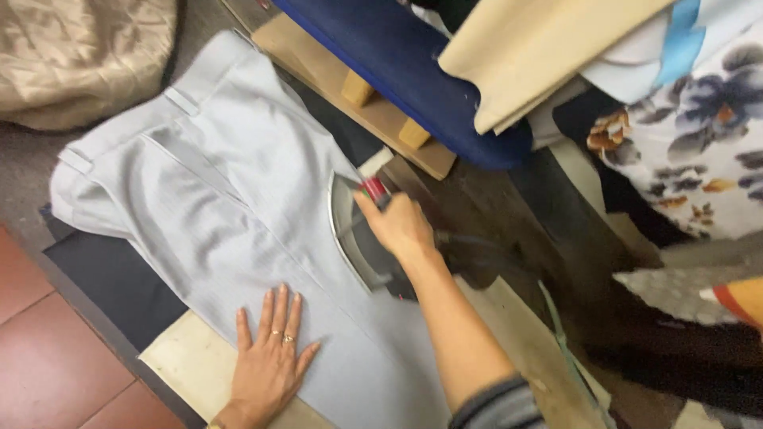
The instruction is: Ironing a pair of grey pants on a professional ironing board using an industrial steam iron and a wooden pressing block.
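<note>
Right hand closed around the handle of the iron, set on the pale grey trousers spread across the desk. Left hand flat, fingers spread, pinning cloth. Waistband end looks smooth; lower leg likely unpressed.

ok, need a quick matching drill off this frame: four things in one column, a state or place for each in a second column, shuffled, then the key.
Things:
1. left hand
2. right hand
3. light grey trousers
4. dark blue padded board

States or places:
A. spread flat on the ironing surface
B. propped on wooden blocks, upper middle of the view
C. gripping the handle of the iron
D. pressed palm down on the fabric, fingers spread

Pairs: 1-D, 2-C, 3-A, 4-B
</note>
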